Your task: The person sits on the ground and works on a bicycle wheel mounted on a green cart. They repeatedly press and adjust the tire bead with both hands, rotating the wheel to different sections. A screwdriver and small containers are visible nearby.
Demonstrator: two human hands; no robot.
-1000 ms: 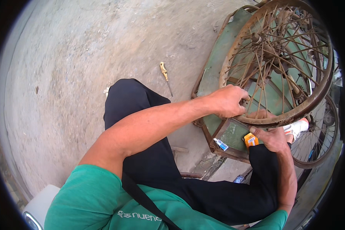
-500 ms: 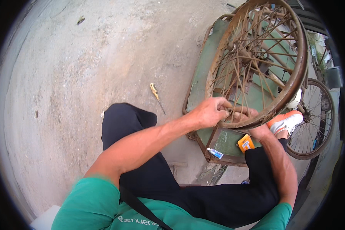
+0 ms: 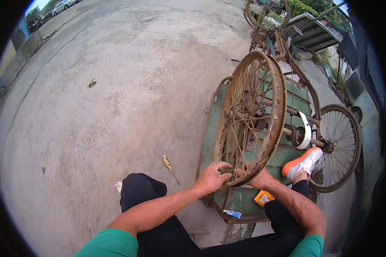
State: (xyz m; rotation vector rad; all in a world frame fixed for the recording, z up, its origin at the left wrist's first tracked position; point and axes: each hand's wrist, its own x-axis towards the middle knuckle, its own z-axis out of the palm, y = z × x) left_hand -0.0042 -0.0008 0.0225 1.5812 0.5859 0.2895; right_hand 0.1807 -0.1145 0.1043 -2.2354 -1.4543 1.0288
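A rusty, bare spoked wheel (image 3: 280, 105) without a tyre stands over an overturned green cart (image 3: 210, 124). My left hand (image 3: 213, 177) is at the near left of the rim, thumb and fingers pinched together by the lower spokes. What lies between those fingertips is too small to make out. From the other side, my right hand (image 3: 258, 178) reaches in at the bottom of the rim. Its fingers are curled among the spokes near the left fingertips, partly hidden by the rim, and whatever they grip cannot be seen.
A screwdriver (image 3: 170, 168) lies on the concrete left of the cart. On the cart's near end are a small blue-and-white tube (image 3: 232, 213) and a yellow packet (image 3: 263, 198). My shoe (image 3: 303, 163) is beside a tyred wheel (image 3: 357, 147). A sprocket (image 3: 290, 132) sits on the axle.
The view has tilted up, so the wheel and hands appear lower and more of the cart's far end shows. Both hands stay at the lower rim, fingers close together.
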